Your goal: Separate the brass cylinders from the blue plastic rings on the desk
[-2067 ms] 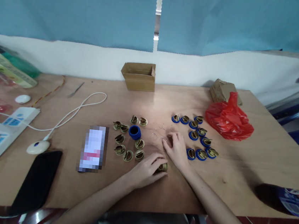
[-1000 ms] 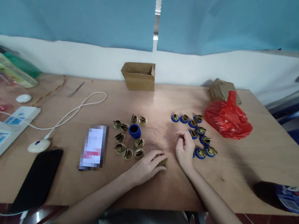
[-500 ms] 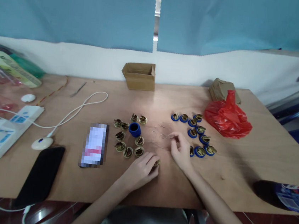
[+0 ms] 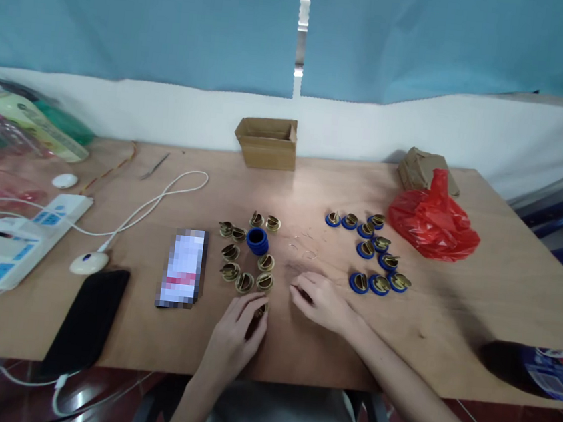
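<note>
My left hand (image 4: 234, 332) rests near the table's front edge, its fingers closed round a round brass-coloured metal piece (image 4: 261, 310). To its right, my right hand (image 4: 321, 301) is low over the wood with thumb and fingers drawn together; anything between them is hidden. Several similar brass pieces with upright flaps (image 4: 265, 281) lie around a short stack of blue rings (image 4: 257, 241). On the right, several more brass pieces sit in blue rings (image 4: 359, 283). Thin curved wires (image 4: 311, 255) lie just beyond my right hand.
An open cardboard box (image 4: 269, 151) stands by the wall. A red plastic bag (image 4: 431, 221) and a crumpled brown package (image 4: 422, 170) are at right, a dark bottle (image 4: 536, 369) nearer. At left lie a lit phone (image 4: 183, 269), a black phone (image 4: 86, 321) and a power strip (image 4: 24, 244).
My left hand has moved left and slightly toward me with the brass piece. My right hand has moved left and nearer, away from the thin wires, uncovering a blue-ringed piece.
</note>
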Tool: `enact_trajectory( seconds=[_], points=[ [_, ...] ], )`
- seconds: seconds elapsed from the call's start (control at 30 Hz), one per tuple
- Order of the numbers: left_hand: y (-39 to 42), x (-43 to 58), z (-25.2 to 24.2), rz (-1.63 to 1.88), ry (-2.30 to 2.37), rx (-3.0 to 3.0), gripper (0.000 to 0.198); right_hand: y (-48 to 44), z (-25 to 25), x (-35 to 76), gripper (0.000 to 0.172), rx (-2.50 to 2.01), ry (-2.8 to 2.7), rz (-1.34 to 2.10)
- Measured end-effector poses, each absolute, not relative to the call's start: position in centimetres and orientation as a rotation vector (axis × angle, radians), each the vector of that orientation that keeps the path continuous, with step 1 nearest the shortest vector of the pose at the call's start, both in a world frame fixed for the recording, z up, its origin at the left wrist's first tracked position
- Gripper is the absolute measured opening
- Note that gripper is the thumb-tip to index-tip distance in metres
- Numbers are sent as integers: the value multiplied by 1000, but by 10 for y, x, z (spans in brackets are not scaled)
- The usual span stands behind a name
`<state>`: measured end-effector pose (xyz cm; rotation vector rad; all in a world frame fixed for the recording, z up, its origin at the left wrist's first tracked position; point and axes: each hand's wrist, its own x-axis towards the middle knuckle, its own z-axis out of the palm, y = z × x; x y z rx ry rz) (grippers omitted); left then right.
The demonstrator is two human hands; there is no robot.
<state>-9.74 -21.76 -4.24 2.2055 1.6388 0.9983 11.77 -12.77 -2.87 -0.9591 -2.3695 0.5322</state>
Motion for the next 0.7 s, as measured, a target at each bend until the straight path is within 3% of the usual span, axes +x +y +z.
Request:
enact_trajectory(
  seconds=[0.23, 0.47, 0.6, 0.7],
  points=[
    [-218, -104, -42, 1130, 1776, 2098, 32, -133, -3, 141, 22, -1130, -2257, 86],
    [-223, -98, -34, 1359, 1933, 1970, 37, -146, 11, 189, 21, -2021, -1938, -69],
    [-228, -84, -33, 1427, 1755, 1942, 25, -151, -7, 191, 15, -2154, -1976, -58],
    [-230, -67, -35, 1242, 1528, 1808, 14, -156, -17, 182, 16, -2078, -1918, -73]
  ],
)
